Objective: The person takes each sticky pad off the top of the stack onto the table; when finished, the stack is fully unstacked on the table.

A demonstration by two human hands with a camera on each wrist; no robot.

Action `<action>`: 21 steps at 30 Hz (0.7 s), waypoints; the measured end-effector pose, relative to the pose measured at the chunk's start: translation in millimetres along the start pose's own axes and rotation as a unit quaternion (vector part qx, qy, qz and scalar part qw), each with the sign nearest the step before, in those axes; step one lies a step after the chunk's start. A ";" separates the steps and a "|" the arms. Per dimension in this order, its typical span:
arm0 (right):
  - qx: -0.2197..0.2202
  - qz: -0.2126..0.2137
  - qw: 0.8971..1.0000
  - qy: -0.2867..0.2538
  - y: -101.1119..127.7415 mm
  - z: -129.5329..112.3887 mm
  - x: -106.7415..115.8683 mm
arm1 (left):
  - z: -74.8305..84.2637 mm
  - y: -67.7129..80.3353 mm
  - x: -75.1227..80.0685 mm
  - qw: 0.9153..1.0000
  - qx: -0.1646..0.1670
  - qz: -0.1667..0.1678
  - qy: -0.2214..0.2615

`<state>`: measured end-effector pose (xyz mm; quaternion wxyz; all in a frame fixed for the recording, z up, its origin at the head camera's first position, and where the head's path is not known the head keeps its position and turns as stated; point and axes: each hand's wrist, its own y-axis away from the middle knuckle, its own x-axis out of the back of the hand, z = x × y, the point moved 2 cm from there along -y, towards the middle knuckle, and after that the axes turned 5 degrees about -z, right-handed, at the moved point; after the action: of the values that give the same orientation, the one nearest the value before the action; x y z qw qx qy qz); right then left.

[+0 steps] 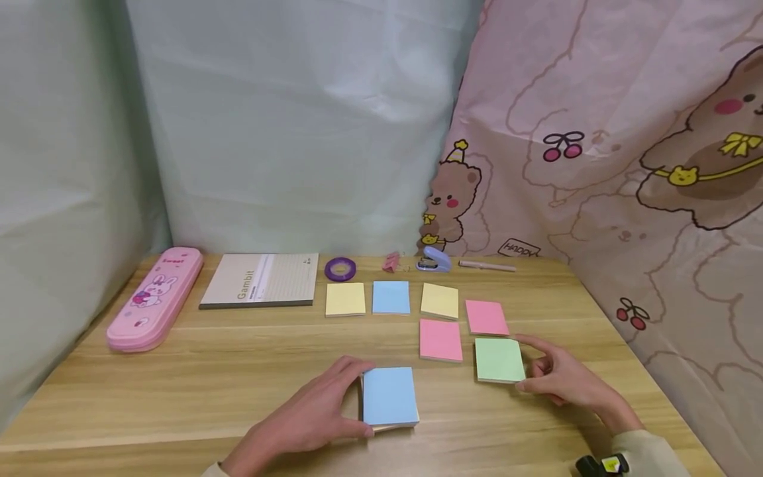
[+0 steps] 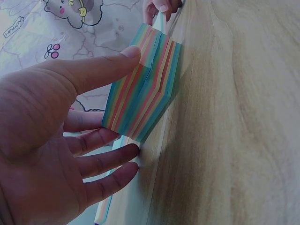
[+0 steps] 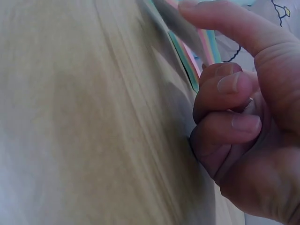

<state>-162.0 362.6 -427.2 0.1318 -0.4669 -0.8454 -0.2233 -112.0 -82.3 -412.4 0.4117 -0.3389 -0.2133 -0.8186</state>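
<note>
My left hand (image 1: 312, 405) grips a blue-topped sticky note pad (image 1: 390, 396) at the front middle of the table, thumb at its near edge and index finger at its far edge. A second pad's pale edge shows just beneath it. In the left wrist view the striped sides of these stacked pads (image 2: 143, 84) face the camera, with the other fingers spread below. At the right, my right hand (image 1: 563, 376) holds a green-topped sticky note pad (image 1: 499, 361) by its right corners, between thumb and index finger. Its remaining fingers (image 3: 225, 126) are curled in.
Beyond lie two pink pads (image 1: 440, 340), two yellow pads (image 1: 345, 299) and a blue pad (image 1: 391, 297). Along the back are a pink pencil case (image 1: 156, 298), notebook (image 1: 262, 279), purple tape roll (image 1: 330, 269), pink binder clip (image 1: 391, 262), stapler (image 1: 434, 260) and pen (image 1: 487, 266).
</note>
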 end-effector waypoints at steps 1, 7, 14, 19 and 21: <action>-0.005 0.000 1.000 0.003 -0.5 0.0 0.0 | 0.1 0.0 0.0 1.000 0.000 0.000 0.000; -0.018 -0.003 1.000 0.022 -4.0 -2.3 -0.5 | 0.5 0.4 0.2 1.000 -0.003 0.004 0.002; -0.037 -0.015 0.998 0.038 -6.8 -3.8 -0.5 | 0.5 0.9 0.4 1.000 -0.004 0.005 -0.001; -0.043 -0.024 0.998 0.031 -7.9 -6.8 -2.2 | 1.2 0.8 0.0 1.000 -0.006 0.007 -0.002; -0.042 -0.025 0.998 0.029 -7.7 -8.2 -2.9 | 1.2 0.5 -0.2 1.000 -0.006 0.006 -0.002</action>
<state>-166.8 352.8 -423.3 0.1310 -0.4442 -0.8425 -0.2753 -111.1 -81.7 -411.7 0.4139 -0.3442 -0.2075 -0.8168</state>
